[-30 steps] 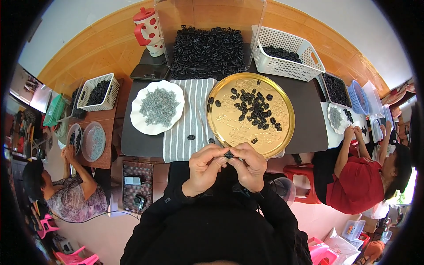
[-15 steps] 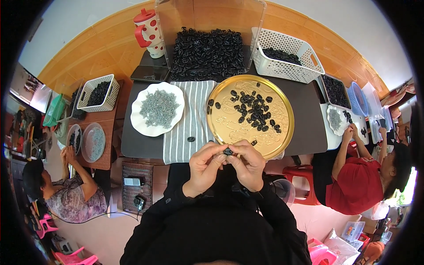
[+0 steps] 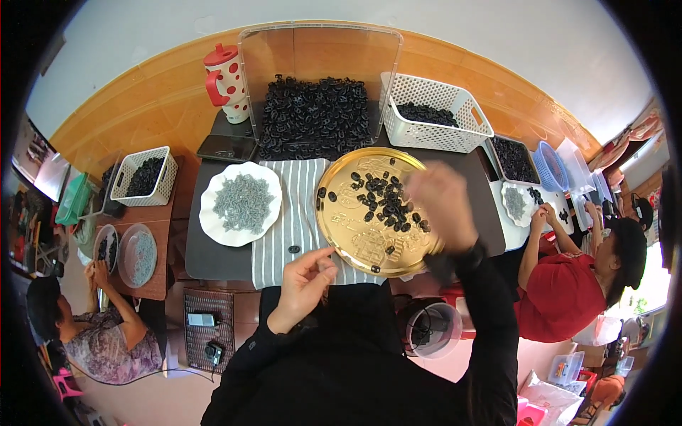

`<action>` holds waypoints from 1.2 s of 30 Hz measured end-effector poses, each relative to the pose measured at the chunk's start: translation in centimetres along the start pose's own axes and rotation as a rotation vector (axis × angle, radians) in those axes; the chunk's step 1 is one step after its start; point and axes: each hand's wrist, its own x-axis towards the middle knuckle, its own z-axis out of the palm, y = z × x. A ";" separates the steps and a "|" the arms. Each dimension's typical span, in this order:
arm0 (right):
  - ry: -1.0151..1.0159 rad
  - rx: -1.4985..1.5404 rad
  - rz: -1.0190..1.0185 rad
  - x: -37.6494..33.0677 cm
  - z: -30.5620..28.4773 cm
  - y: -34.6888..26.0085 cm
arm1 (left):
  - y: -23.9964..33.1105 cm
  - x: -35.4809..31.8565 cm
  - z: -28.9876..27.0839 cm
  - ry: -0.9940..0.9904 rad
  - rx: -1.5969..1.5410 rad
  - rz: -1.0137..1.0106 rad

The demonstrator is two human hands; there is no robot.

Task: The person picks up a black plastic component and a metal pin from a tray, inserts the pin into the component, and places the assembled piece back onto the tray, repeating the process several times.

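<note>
My left hand point(image 3: 304, 290) is beside the near left rim of a round gold tray point(image 3: 341, 241), index finger stretched out and thumb apart from it. No item shows in its fingers. My right hand point(image 3: 447, 207) is over the tray's right side, smeared by motion, so its grip is unclear. Small black oval plastic parts point(image 3: 387, 199) lie heaped on the tray, and one black part point(image 3: 376, 269) is at the near rim. Left of the tray, another black part point(image 3: 295, 249) rests on a striped grey cloth point(image 3: 288, 206). A scalloped white plate point(image 3: 207, 216) holds a pile of small grey pieces point(image 3: 243, 202).
Behind stand a clear bin point(image 3: 249, 82) of black parts, a white perforated basket point(image 3: 433, 135) and a red-dotted tumbler point(image 3: 229, 85). A phone point(image 3: 226, 148) lies at the back left. One person point(image 3: 114, 341) works at left, another point(image 3: 561, 291) at right.
My hands have parted from the black part they held together. The right hand has swung right and forward over the tray; the left has shifted slightly left. The whole view has moved.
</note>
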 end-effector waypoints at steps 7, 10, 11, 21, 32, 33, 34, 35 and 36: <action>0.016 -0.025 0.114 4.4 -2.0 -0.5 | 1.9 0.7 -4.2 0.238 0.561 0.256; -0.170 -0.062 0.207 0.2 -0.1 1.8 | 2.6 1.2 -6.0 0.363 0.765 0.328; -0.222 -0.069 0.221 -0.9 0.2 2.6 | 2.6 1.3 -6.2 0.347 0.781 0.313; -0.460 -0.703 -0.071 -3.9 0.4 3.5 | 1.6 1.9 -4.1 0.207 1.162 0.392; -0.384 -0.894 -0.195 -0.4 -0.1 6.1 | 0.3 2.8 -4.2 0.221 1.017 0.471; -0.368 -0.966 -0.241 0.0 -0.1 6.2 | 0.3 2.7 -4.2 0.219 1.017 0.475; -0.352 -1.037 -0.286 0.4 0.0 6.3 | 0.4 2.5 -4.2 0.199 0.952 0.470; -0.348 -1.037 -0.286 0.8 0.1 6.4 | 0.5 2.4 -4.1 0.179 0.886 0.464; -0.324 -1.077 -0.258 1.2 0.2 6.6 | 0.6 2.6 -3.8 0.176 0.886 0.467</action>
